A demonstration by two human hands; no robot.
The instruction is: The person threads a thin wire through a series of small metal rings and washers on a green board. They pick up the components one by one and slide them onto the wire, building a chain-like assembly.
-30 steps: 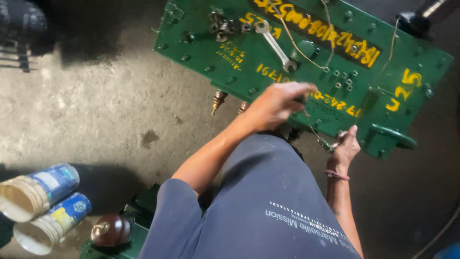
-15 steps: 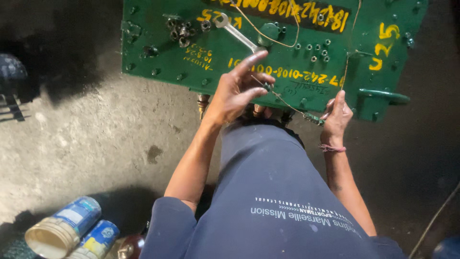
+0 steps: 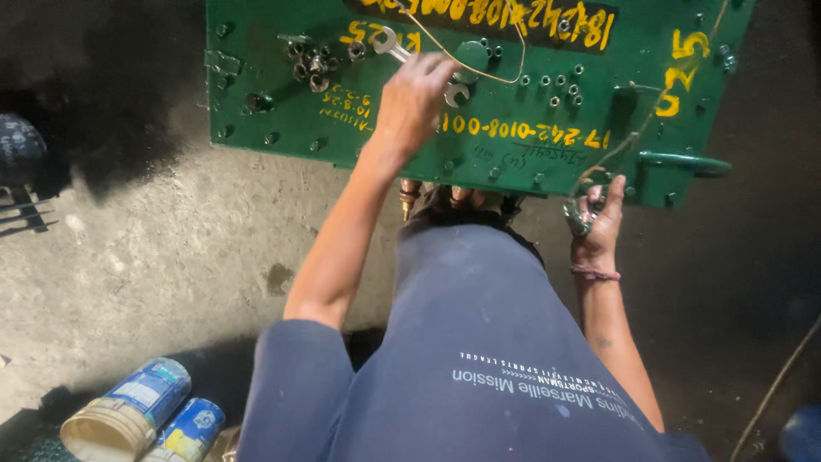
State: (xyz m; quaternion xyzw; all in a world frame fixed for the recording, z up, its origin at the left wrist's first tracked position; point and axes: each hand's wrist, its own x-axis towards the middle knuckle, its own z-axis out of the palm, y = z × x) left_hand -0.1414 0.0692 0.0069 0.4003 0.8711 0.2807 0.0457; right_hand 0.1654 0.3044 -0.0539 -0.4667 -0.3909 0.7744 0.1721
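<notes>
Green plate: a painted steel plate (image 3: pixel 282 137) with yellow markings lies at the far side, spanning most of the width, on a grey concrete floor (image 3: pixel 171 248).
Left hand: the left hand (image 3: pixel 412 101) reaches far over the plate, fingers curled down onto the spanner (image 3: pixel 402 53); whether they grip it or only rest on it cannot be told.
Spanner: a silver open-ended spanner, lying slanted on the plate, its far-left end showing beyond the fingers, its other jaw just right of the hand.
Right hand: the right hand (image 3: pixel 596 218) sits at the plate's near edge, right of the person's body, fingers closed around a small metal fitting (image 3: pixel 577 218).
Wire: a thin wire (image 3: pixel 505 79) loops across the plate, right of the left hand.
Nuts: a cluster of nuts (image 3: pixel 312 62) lies on the plate, left of the spanner.
Handle: a green handle (image 3: pixel 684 161) juts from the plate's near right edge.
Cans: two tipped cans (image 3: pixel 141 411) lie at the near left on the floor.
</notes>
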